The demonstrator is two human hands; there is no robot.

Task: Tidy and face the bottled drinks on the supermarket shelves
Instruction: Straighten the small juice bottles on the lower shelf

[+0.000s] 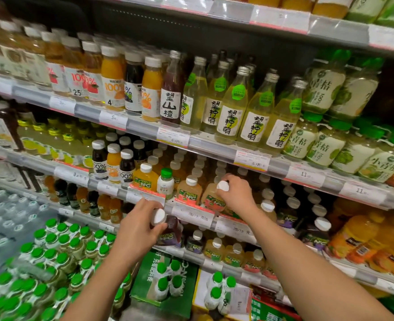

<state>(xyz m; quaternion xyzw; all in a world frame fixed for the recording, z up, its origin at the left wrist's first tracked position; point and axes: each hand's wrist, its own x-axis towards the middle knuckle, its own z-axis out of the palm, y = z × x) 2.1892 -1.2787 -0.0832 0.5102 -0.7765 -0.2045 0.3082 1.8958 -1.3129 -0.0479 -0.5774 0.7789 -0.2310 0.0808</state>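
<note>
— What are you facing right now?

— I am standing before the tall grey metal supermarket shelving (214,148) with price tags along its rails. On the upper rail the clear glass bottles of pale yellow lemon drink with white labels (230,112) are lining up, and green-capped juice bottles (316,144) are sitting to their right. Down at lower left, shrink-wrapped packs of green-capped bottles (52,251) are stacking up.

— And your hands?

— My left hand (138,230) is gripping a dark purple plastic juice bottle with a white cap (168,228), fingers curling round its neck and shoulder. It is tilting, cap towards me, in front of the shelf rail and off any shelf.

— The other one?

— My right hand (236,193) is reaching onto the third shelf, fingers clamping round the white cap of a pale pink plastic juice bottle with a red fruit label (212,200). That bottle is standing upright at the front edge, just beside a matching pink bottle (189,192) on its left.

— Anything small nearby?

— A little white bottle with a green cap (165,184) is sitting between an orange juice bottle (146,178) and the pink ones
</note>
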